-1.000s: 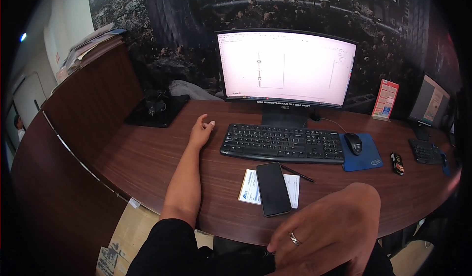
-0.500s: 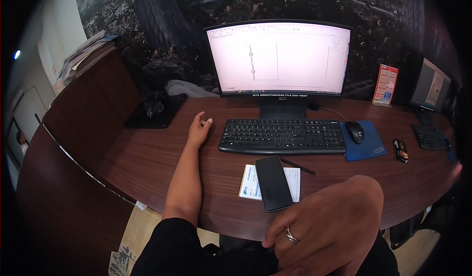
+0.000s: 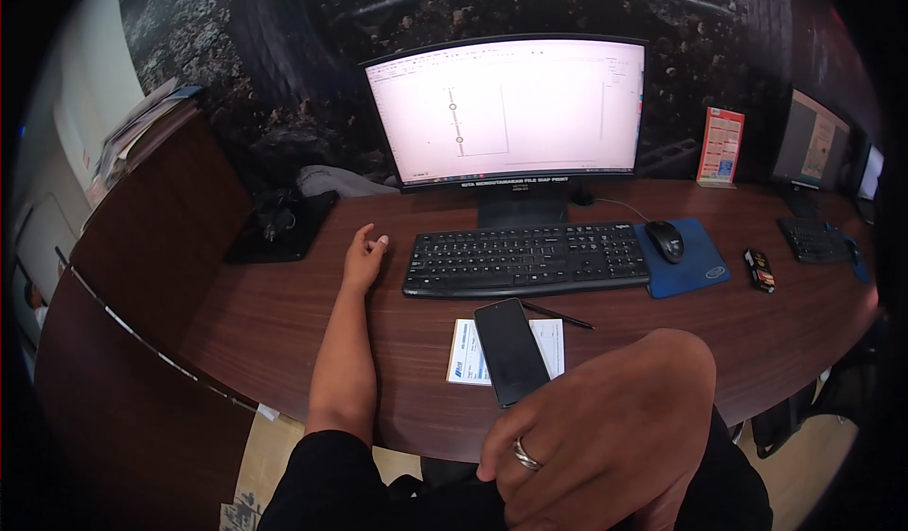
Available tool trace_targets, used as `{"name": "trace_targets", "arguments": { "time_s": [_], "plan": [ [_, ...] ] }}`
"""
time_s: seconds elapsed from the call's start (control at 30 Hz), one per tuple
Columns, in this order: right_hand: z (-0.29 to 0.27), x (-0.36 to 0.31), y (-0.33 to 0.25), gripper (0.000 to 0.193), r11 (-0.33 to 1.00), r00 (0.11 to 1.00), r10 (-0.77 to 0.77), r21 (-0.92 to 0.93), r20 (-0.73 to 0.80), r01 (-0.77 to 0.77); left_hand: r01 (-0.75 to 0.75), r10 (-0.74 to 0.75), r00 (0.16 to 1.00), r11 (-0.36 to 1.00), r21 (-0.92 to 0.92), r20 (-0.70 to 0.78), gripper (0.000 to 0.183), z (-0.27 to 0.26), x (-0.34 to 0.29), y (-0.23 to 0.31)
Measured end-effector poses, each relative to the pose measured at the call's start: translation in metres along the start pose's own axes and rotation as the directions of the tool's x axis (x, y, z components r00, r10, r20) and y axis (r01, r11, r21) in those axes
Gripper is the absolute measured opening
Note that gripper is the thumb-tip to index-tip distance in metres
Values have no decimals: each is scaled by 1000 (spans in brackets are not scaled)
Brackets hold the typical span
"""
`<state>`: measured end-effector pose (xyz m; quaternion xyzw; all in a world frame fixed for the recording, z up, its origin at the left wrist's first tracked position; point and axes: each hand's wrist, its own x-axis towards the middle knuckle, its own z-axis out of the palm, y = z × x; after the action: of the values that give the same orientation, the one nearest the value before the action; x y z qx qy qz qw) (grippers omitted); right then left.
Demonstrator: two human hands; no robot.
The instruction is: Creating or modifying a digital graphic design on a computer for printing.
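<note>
My left hand rests on the wooden desk, just left of a black keyboard. Its thumb stands apart from loosely bent fingers, with nothing seen in it. Large in the foreground, my right hand is held bent at the wrist above the desk's front edge, a silver ring on one finger. Its visible fingers curl under; the palm and fingertips are hidden. Beneath and beyond it lies a dark smartphone on a printed paper slip. A black pencil or pen lies beside them.
A lit monitor stands behind the keyboard. Right of it are a black mouse on a blue pad, a small dark box and a red desk calendar. Papers are stacked on the left partition.
The view has turned slightly right, so the desk and its things sit further left in the picture. Both hands keep nearly the same pose.
</note>
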<state>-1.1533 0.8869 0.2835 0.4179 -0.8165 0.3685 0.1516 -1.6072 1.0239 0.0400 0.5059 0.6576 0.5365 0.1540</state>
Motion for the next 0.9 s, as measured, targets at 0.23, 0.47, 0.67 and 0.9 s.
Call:
{"name": "trace_targets", "arguments": {
  "time_s": [0.23, 0.47, 0.67, 0.9],
  "plan": [
    [21, -1, 14, 91, 985, 957, -168, -70, -235, 156, -9, 9, 1000, 1000, 1, 15, 54, 1, 0, 4],
    [19, 1, 13, 94, 986, 959, -168, -45, -228, 162, 11, -10, 1000, 1000, -30, 17, 54, -1, 0, 2],
    [34, 0, 17, 99, 983, 941, -177, -17, -287, 180, 10, -10, 1000, 1000, -15, 20, 53, 2, 1, 3],
    [20, 6, 14, 101, 979, 959, -203, -24, -197, 202, 6, -5, 1000, 1000, -29, 14, 53, -3, 1, -4]
  ]
}}
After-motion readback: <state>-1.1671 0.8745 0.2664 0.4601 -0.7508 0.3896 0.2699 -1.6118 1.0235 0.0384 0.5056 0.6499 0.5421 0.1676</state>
